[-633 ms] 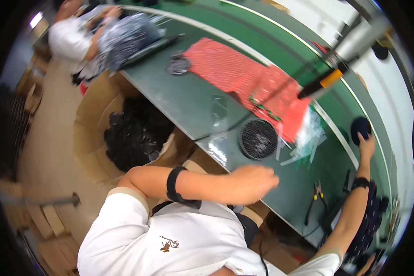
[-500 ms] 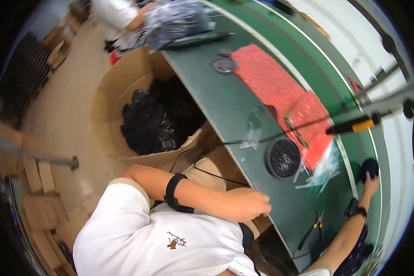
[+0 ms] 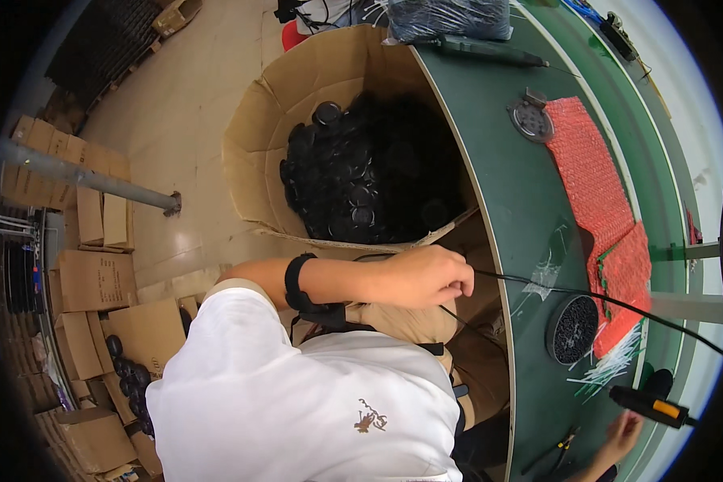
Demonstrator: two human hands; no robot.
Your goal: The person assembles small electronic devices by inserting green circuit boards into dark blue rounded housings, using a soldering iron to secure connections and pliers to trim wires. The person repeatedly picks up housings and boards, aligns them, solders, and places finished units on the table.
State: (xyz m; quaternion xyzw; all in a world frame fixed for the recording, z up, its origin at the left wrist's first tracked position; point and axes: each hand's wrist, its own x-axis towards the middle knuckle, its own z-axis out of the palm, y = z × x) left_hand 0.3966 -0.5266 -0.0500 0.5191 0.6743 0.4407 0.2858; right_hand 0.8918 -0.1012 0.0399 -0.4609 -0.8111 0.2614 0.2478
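My left hand (image 3: 430, 277) hangs beside the table edge with curled fingers. A black cable (image 3: 602, 299) runs behind or against its fingertips, so I cannot make out what they hold. At the lower right, over the green belt, my right hand (image 3: 621, 434) reaches to a black round part (image 3: 659, 381). An electric screwdriver (image 3: 649, 406), black with an orange patch, covers the place where fingers and part meet. Nearby on the table are a round dish (image 3: 571, 329) of small dark pieces, several thin white and green strips (image 3: 610, 361), and pliers (image 3: 558, 450).
A large cardboard bin (image 3: 253, 153) of black round parts (image 3: 329, 177) stands beside the table (image 3: 490, 120). Red bubble wrap (image 3: 590, 173), a dark round fitting (image 3: 530, 119), a clear bag (image 3: 548, 269) and another screwdriver (image 3: 490, 51) lie on top. Cartons (image 3: 96, 281) stack at left.
My view has turned, so the table sits further right. My right hand, with the black round part, is now lower in view and partly behind the screwdriver. My left hand has risen slightly, still curled.
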